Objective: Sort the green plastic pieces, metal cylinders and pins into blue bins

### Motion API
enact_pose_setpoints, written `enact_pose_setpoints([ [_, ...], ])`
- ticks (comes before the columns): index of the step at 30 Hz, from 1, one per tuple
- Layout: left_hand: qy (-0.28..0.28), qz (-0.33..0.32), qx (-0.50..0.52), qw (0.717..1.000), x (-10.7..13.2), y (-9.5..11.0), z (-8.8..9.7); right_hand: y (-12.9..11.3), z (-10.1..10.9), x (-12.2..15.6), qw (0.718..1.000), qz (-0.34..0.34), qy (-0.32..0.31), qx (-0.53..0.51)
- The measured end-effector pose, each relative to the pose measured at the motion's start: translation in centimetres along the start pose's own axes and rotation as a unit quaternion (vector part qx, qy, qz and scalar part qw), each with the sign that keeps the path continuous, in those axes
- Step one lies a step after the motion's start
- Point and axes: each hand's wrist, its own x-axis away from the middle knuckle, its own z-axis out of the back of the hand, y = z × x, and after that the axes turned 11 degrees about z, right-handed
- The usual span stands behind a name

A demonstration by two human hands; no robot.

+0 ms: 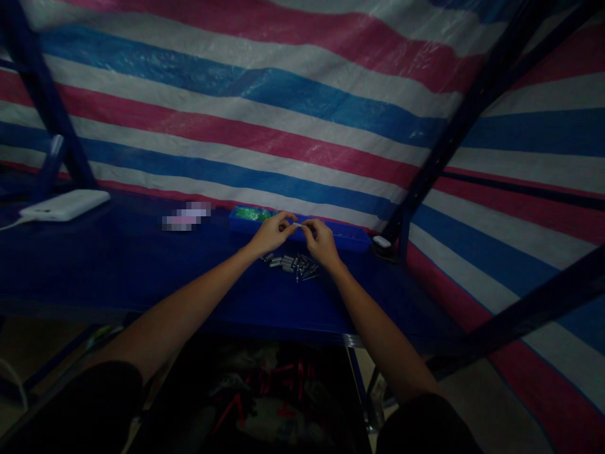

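Observation:
My left hand (271,232) and my right hand (321,241) meet over a dark blue table (118,265), fingertips pinched together on a small pale metal part (297,224) held between them. Just under the hands lies a small heap of several short metal sleeves and thin pins (292,263). Behind the hands stands a shallow blue tray (350,238) with something green (250,214) at its left end.
A white flat device (66,205) with a cable lies at the table's far left. A small white and black object (382,243) sits by the dark frame post at the right. A striped red, white and blue tarp hangs behind. Red-handled items lie below the table.

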Motion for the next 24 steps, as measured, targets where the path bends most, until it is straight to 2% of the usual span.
enact_pose_setpoints([
  [4,0.006,-0.014,-0.020,1.000,0.1,0.3,0.1,0.0,-0.1,0.0,1.000,-0.013,-0.001,-0.002],
  [10,-0.002,0.023,-0.067,0.998,0.0,0.2,0.0,-0.5,-0.1,0.1,1.000,-0.013,-0.022,0.000],
  [14,-0.064,0.047,-0.068,0.995,-0.2,-0.3,0.0,-0.6,0.2,-0.2,0.999,0.006,-0.027,0.042],
  [17,-0.096,0.074,-0.133,0.984,-0.1,-0.8,0.2,-0.1,0.9,-0.7,0.998,-0.001,0.023,0.064],
  [21,-0.141,0.076,-0.292,0.943,0.2,-1.4,0.6,0.5,1.9,-1.7,0.986,-0.028,0.125,0.105],
  [24,-0.156,0.073,-0.349,0.921,0.2,-1.4,0.8,0.7,2.3,-2.3,0.979,-0.034,0.160,0.125],
])
